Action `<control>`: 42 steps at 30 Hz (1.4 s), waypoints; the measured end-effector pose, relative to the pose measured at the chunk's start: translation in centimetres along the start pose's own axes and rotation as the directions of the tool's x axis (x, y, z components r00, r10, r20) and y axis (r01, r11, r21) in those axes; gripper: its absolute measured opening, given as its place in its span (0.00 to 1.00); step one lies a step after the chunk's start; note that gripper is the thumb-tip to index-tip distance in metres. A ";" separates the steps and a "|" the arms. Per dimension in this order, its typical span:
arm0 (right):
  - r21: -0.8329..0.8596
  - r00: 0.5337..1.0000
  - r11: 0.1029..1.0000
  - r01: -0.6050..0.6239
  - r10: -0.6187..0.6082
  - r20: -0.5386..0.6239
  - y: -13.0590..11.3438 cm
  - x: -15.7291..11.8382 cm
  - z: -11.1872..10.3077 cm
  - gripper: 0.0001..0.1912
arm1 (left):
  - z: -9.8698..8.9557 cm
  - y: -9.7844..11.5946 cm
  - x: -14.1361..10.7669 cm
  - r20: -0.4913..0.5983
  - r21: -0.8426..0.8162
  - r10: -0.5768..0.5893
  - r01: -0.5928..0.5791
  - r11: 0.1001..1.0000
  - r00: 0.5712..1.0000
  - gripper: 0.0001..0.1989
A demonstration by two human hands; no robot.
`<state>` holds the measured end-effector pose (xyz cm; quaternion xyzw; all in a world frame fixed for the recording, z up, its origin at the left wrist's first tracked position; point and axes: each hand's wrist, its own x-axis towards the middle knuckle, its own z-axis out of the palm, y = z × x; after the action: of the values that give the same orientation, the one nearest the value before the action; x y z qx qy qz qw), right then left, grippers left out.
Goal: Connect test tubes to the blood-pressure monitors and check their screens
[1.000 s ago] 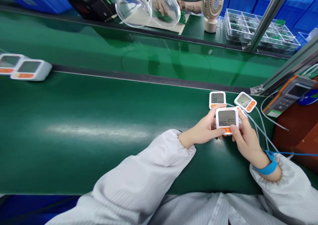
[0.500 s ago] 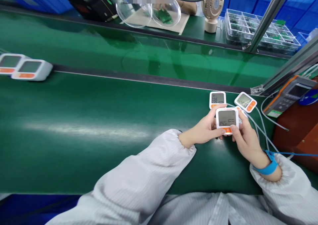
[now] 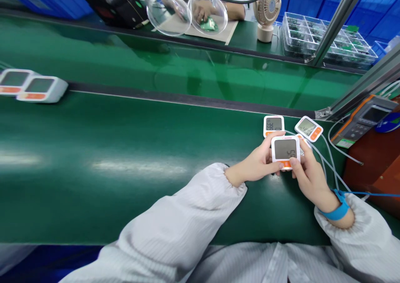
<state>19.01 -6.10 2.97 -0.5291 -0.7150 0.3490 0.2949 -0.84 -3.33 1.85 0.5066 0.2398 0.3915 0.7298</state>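
**Both hands gripping a small monitor on the line**

The left hand (image 3: 258,164) and right hand (image 3: 308,175) are pinching a white monitor (image 3: 285,151) between them, screen upward, above the green tabletop (image 3: 125,150). Two similar units (image 3: 273,125) are lying at 12 o'clock, apparently tethered by tubes.

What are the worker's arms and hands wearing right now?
Both arms are in loose white sleeves with fine stripes and gathered elastic cuffs. The left hand and right hand are bare, no gloves. The right wrist carries a blue wrist strap, with a thin blue cord running off to the right.
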 end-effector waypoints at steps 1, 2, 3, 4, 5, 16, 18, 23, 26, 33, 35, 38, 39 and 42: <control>0.000 1.000 1.000 -0.003 0.003 0.000 0.0 0.0 0.0 0.33 | 0.0 0.0 0.0 0.002 -0.001 -0.001 0.001 1.000 1.000 0.38; 0.000 1.000 1.000 -0.007 0.007 0.002 0.0 0.0 0.0 0.33 | 0.0 0.0 0.0 0.004 -0.002 -0.003 0.003 1.000 1.000 0.38; 0.000 1.000 1.000 -0.012 0.012 0.006 -0.1 0.0 0.0 0.33 | 0.0 0.0 0.0 0.005 -0.001 -0.006 0.006 1.000 1.000 0.38; 0.002 1.000 1.000 -0.017 0.017 0.011 -0.1 -0.1 0.0 0.33 | 0.0 0.0 0.0 0.005 0.000 -0.008 0.008 1.000 1.000 0.37; 0.003 1.000 1.000 -0.022 0.021 0.015 -0.1 -0.1 -0.1 0.33 | 0.0 0.0 0.0 0.004 0.002 -0.009 0.009 1.000 1.000 0.37; 0.007 0.999 1.000 -0.029 0.029 0.021 -0.1 -0.1 -0.1 0.33 | 0.0 0.0 0.0 0.001 -0.001 -0.005 0.005 1.000 1.000 0.38; 0.008 0.999 1.000 -0.030 0.030 0.021 -0.2 -0.1 -0.1 0.33 | 0.0 0.0 0.0 0.003 0.000 -0.001 0.001 1.000 1.000 0.38; 0.003 0.999 1.000 -0.029 0.029 0.015 -0.1 0.0 -0.1 0.34 | 0.0 0.0 0.0 -0.004 0.005 -0.006 0.006 1.000 1.000 0.38; -0.003 0.999 1.000 -0.029 0.029 0.017 -0.2 0.0 -0.1 0.34 | 0.0 0.0 0.0 -0.003 0.007 -0.001 0.001 1.000 1.000 0.38; -0.007 1.000 1.000 -0.027 0.027 0.016 -0.1 -0.1 -0.1 0.34 | -0.1 -0.2 0.0 -0.007 0.013 0.005 -0.005 1.000 1.000 0.38; -0.006 0.999 1.000 -0.029 0.029 0.015 -0.1 -0.1 0.0 0.34 | -0.1 -0.2 0.0 -0.003 0.008 0.007 -0.007 1.000 1.000 0.38; -0.003 0.999 0.999 -0.032 0.032 0.014 -0.1 -0.1 0.0 0.34 | 0.0 -0.1 0.0 0.002 0.006 0.010 -0.010 1.000 1.000 0.37; -0.002 0.999 0.999 -0.033 0.034 0.013 -0.1 -0.1 0.0 0.34 | 0.0 -0.1 0.0 0.002 0.007 0.010 -0.010 1.000 1.000 0.37; 0.006 0.999 0.999 -0.037 0.037 0.020 -0.3 -0.1 -0.1 0.34 | 0.0 -0.1 0.0 -0.002 0.012 0.008 -0.008 1.000 1.000 0.37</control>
<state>18.94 -6.25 3.24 -0.5381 -0.7068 0.3618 0.2828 -0.83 -3.39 1.76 0.5117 0.2406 0.3935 0.7249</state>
